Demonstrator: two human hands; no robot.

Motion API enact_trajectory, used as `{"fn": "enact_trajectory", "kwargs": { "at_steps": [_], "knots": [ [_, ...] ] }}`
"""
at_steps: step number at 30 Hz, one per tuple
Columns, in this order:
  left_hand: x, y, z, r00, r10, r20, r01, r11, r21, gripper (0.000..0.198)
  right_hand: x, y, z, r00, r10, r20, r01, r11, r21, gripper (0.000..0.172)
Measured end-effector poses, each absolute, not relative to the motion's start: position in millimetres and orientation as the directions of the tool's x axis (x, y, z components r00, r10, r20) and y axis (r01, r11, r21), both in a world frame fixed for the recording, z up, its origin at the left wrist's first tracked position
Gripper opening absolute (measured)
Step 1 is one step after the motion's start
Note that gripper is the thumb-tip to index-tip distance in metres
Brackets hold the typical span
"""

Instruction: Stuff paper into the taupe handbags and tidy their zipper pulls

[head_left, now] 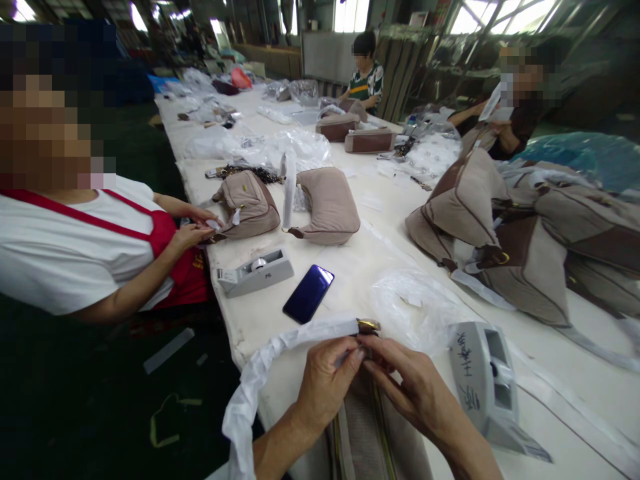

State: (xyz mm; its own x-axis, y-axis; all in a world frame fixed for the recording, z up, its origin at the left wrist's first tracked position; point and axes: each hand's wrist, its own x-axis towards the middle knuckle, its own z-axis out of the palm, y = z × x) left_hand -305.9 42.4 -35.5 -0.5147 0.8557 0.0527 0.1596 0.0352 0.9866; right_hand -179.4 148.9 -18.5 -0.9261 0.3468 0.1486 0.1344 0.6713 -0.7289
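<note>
Probably soft, light and saggy, the bag (357, 430) at the frame's lower centre suits holding by its strap end (369, 327), where left hand (326, 373) and right hand (413, 373) pinch in a narrow grip.

The bag (357, 430) I hold is matt, soft-looking cloth with a shiny metal zip (383, 433), its strap (250, 390) wrapped in crinkled, papery sheeting. By me, the film (407, 310) is thin, glossy plastic, the dispenser (473, 383) smooth plastic, the phone (309, 293) sleek and reflective.
</note>
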Motion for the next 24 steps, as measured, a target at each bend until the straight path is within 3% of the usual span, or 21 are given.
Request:
{"fn": "enact_trajectory", "kwargs": {
  "at_steps": [3, 5, 8, 11, 13, 15, 19, 21, 24],
  "knots": [
    [-308.6, 45.1, -37.9, -0.508, 0.844, 0.169, 0.313, -0.002, 0.95, 0.018, -186.2, 160.1, -7.5, -0.951, 0.304, 0.058, 0.166, 0.66, -0.732, 0.033],
    [-310.2, 45.4, -41.2, -0.511, 0.845, 0.16, 0.304, 0.004, 0.953, 0.019, -189.7, 163.3, -5.1, -0.949, 0.314, 0.035, 0.188, 0.65, -0.737, 0.026],
    [-311.3, 43.3, -48.4, -0.529, 0.848, 0.041, 0.068, -0.006, 0.998, 0.019, -191.1, 163.0, -9.0, -0.924, 0.381, 0.034, 0.23, 0.623, -0.748, 0.014],
    [-311.6, 40.7, -53.9, -0.541, 0.839, -0.063, -0.11, 0.003, 0.994, 0.019, -190.4, 160.3, -12.8, -0.9, 0.436, 0.022, 0.254, 0.564, -0.786, 0.016],
    [-312.4, 39.9, -54.2, -0.563, 0.826, -0.031, -0.031, 0.016, 0.999, 0.017, -191.2, 159.2, -11.0, -0.903, 0.429, -0.014, 0.259, 0.519, -0.814, 0.013],
    [-314.3, 39.8, -52.1, -0.557, 0.825, 0.094, 0.153, -0.009, 0.988, 0.017, -193.8, 160.0, -6.2, -0.916, 0.399, -0.052, 0.266, 0.503, -0.822, 0.015],
    [-319.3, 40.2, -47.9, -0.401, 0.859, 0.319, 0.468, -0.107, 0.877, 0.018, -199.9, 166.7, 2.0, -0.934, 0.353, -0.065, 0.265, 0.556, -0.788, 0.021],
    [-320.2, 40.1, -48.3, -0.411, 0.87, 0.273, 0.43, -0.08, 0.899, 0.015, -201.5, 169.5, 1.8, -0.928, 0.369, -0.055, 0.267, 0.555, -0.788, 0.016],
    [-318.3, 39.1, -52.3, -0.486, 0.869, 0.092, 0.212, 0.016, 0.977, 0.014, -201.4, 169.2, -3.1, -0.921, 0.387, -0.045, 0.27, 0.551, -0.789, 0.017]
  ]
}}
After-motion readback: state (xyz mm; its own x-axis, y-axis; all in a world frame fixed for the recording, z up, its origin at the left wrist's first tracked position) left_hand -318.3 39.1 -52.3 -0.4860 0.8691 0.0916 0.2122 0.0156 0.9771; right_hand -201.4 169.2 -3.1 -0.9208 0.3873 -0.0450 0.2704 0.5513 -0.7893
